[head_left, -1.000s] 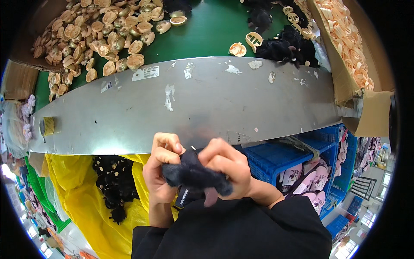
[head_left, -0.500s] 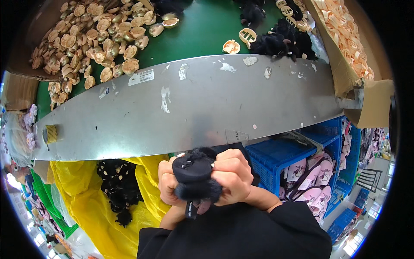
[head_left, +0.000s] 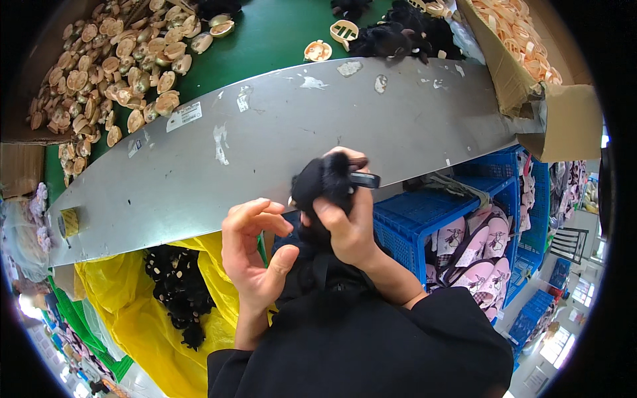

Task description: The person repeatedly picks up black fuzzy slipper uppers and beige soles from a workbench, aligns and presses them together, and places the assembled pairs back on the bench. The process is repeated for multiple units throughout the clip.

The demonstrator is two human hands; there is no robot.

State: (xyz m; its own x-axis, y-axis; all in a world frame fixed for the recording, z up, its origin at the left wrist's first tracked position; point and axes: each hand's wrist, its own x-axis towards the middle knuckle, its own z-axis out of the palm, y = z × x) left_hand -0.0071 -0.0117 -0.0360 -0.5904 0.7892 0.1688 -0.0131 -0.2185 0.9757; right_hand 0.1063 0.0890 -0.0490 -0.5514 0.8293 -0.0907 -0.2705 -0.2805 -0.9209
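Note:
My right hand (head_left: 352,232) grips a small black plush piece (head_left: 310,184) by its lower part, thumb in front, above the near edge of the metal bench strip (head_left: 279,146). A black label tag (head_left: 365,180) sticks out from its right side, beside a brownish bit. Just left of it, my left hand (head_left: 257,262) holds nothing; its fingers are bent and spread apart from the thumb. More black plush pieces (head_left: 411,33) lie on the green surface (head_left: 265,46) at the far right, next to two cream plastic parts (head_left: 318,51).
Cream and gold plastic shells (head_left: 126,63) are heaped at far left. A cardboard box (head_left: 570,123) of peach plastic parts stands far right. Below the bench are a yellow bag (head_left: 123,298) with black plush pieces and blue crates (head_left: 424,212) with pink slippers (head_left: 474,272). A tape roll (head_left: 69,222) sits left.
Both hands gripped the black plush piece before; now my left hand has let go and opened. My right hand has lifted the piece forward and turned it. The whole view has shifted slightly.

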